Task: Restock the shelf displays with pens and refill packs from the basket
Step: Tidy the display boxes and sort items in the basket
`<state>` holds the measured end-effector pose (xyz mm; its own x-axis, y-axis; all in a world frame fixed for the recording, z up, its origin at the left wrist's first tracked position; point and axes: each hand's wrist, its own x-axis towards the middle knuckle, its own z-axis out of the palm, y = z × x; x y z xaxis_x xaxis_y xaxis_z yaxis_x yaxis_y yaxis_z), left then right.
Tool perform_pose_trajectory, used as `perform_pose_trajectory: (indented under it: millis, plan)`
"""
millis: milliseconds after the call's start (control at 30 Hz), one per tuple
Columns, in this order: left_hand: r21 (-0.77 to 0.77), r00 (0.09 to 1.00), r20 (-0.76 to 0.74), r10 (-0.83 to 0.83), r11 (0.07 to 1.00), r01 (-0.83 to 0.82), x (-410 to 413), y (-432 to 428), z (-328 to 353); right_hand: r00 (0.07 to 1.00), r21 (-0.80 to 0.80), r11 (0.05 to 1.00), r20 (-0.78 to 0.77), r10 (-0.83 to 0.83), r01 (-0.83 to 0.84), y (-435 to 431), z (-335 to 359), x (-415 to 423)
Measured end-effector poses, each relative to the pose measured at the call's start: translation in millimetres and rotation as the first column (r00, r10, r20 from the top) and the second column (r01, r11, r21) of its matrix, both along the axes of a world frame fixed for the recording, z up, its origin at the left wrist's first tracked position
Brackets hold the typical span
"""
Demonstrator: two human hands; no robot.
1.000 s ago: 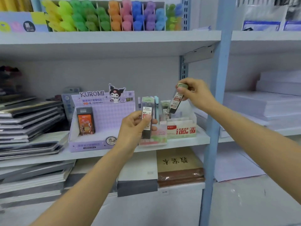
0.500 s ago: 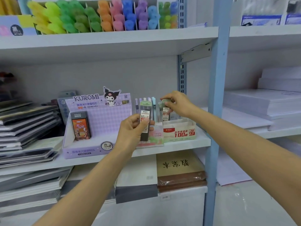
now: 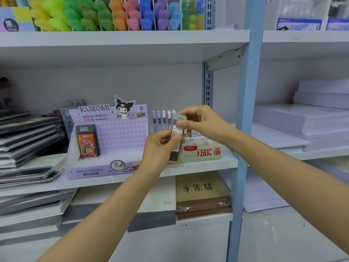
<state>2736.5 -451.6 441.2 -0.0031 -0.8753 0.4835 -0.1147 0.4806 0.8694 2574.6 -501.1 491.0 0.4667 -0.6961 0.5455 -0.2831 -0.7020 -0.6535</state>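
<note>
My left hand point(image 3: 160, 148) grips the lower half of a dark lead refill pack point(image 3: 176, 138) with a pale green cap and holds it upright in front of the middle shelf. At the pack's capped top, the fingers of my right hand point(image 3: 202, 121) pinch it. Just behind stands the white and red refill display box point(image 3: 204, 152), with another pack point(image 3: 187, 134) partly hidden in it. Several pastel pens point(image 3: 163, 120) stand upright behind my hands. The basket is out of view.
A purple Kuromi display box point(image 3: 113, 133) with one orange refill pack point(image 3: 87, 142) sits to the left on the shelf point(image 3: 198, 167). Notebook stacks point(image 3: 28, 144) lie far left, paper reams point(image 3: 302, 120) right of the blue upright post point(image 3: 245, 110). Coloured highlighters point(image 3: 117, 14) fill the upper shelf.
My right hand lowered its own refill pack into the white and red box, let it go, then moved left onto the top of the pack in my left hand.
</note>
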Motion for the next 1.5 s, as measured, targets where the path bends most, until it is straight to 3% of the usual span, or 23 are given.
perform_pose_trajectory:
  millis: [100,167,233,300,367,500,800,1067,1233,1300,1367,1433,1500]
  plan:
    - [-0.187,0.974,0.148,0.17,0.972,-0.142,-8.2,-1.9,-5.4,0.997,-0.025,1.0,0.08,-0.01,0.013,3.9,6.3,-12.5]
    - [-0.488,0.837,0.316,0.446,0.833,-0.26,-6.9,-2.4,-11.2,0.968,-0.078,0.984,0.21,-0.141,0.16,1.2,16.6,-28.7]
    - [-0.69,0.638,0.449,0.626,0.696,-0.198,-4.1,-4.9,-18.7,0.907,-0.119,0.938,0.318,-0.276,0.327,-5.3,24.5,-44.2]
    - [-0.714,0.445,0.592,0.672,0.694,-0.097,-2.3,-9.1,-28.0,0.873,-0.174,0.884,0.321,-0.366,0.434,-13.8,25.5,-52.0]
    - [-0.655,0.289,0.712,0.64,0.754,-0.054,-0.9,-13.6,-37.1,0.876,-0.216,0.859,0.254,-0.41,0.464,-20.8,21.0,-51.0]
    - [-0.635,0.18,0.754,0.632,0.771,-0.05,2.0,-21.3,-44.3,0.883,-0.237,0.851,0.108,-0.456,0.468,-34.7,4.1,-39.5]
    - [-0.633,0.184,0.753,0.632,0.771,-0.059,1.3,-23.1,-44.7,0.85,-0.216,0.86,-0.169,-0.499,0.462,-55.5,-10.0,-27.4]
    - [-0.633,0.198,0.751,0.63,0.772,-0.052,1.4,-23.5,-45.8,0.757,-0.346,0.74,-0.115,-0.643,0.577,-73.8,-21.2,-25.4]
    - [-0.624,0.219,0.757,0.615,0.78,-0.035,1.6,-21.4,-42.8,0.675,-0.423,0.695,-0.226,-0.702,0.581,-67.6,-20.3,-23.1]
    - [-0.624,0.266,0.751,0.604,0.782,-0.012,3.2,-18.5,-40.5,0.701,-0.425,0.713,-0.219,-0.679,0.558,-56.4,-18.7,-19.8]
    - [-0.646,0.347,0.721,0.6,0.763,0.022,9.0,-10.2,-41.1,0.776,-0.441,0.73,-0.109,-0.622,0.523,-34.8,-17.9,-14.4]
    - [-0.701,0.446,0.648,0.618,0.713,0.03,22.7,1.1,-52.9,0.853,-0.485,0.74,0.022,-0.522,0.466,-4.3,-25.8,-5.2]
    - [-0.743,0.542,0.556,0.63,0.669,-0.015,42.2,10.3,-82.6,0.921,-0.447,0.814,0.062,-0.385,0.37,27.3,-49.0,9.9]
